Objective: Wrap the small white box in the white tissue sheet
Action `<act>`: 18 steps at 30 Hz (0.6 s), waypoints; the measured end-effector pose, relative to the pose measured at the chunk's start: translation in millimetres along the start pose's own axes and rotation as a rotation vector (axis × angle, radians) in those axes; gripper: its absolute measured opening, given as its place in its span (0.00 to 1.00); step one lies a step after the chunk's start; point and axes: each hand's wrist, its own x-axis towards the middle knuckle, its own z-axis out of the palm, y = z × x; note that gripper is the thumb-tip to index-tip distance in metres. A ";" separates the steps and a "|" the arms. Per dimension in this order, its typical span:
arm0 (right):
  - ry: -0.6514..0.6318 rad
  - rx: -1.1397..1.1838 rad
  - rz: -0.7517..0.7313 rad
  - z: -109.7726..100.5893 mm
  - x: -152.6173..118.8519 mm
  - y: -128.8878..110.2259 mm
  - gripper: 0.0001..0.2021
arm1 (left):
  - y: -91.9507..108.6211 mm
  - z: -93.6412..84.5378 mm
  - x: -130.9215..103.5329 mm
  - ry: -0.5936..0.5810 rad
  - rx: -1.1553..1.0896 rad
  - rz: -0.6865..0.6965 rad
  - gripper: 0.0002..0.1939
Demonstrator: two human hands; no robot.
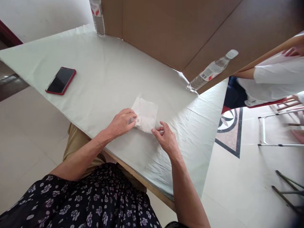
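A thin white sheet, like a tissue, lies on the pale cloth-covered table, partly folded or overlapped at its left side. My left hand is closed at the sheet's left edge, with a small greyish, shiny item between thumb and fingers; what it is cannot be made out. At the sheet's lower right corner is my right hand, thumb and index fingertip touching or very near the corner, the other fingers loosely curled and apart.
A phone with a red case lies at the left. Brown cardboard panels stand along the far side, with a clear bottle leaning at the right and another bottle at the back left. A person in white is beyond.
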 end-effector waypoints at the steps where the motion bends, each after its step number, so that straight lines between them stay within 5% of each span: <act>1: 0.000 0.030 0.010 5.6 -0.3 -0.3 0.36 | -0.9 0.3 0.1 0.003 0.009 0.016 0.12; 10: 0.090 0.404 0.089 43.0 10.9 -22.5 0.46 | -1.9 0.5 3.2 -0.032 0.187 0.117 0.09; 18: 0.274 0.222 -0.117 50.7 9.0 -47.3 0.35 | 12.0 4.5 -0.4 -0.065 0.242 0.058 0.08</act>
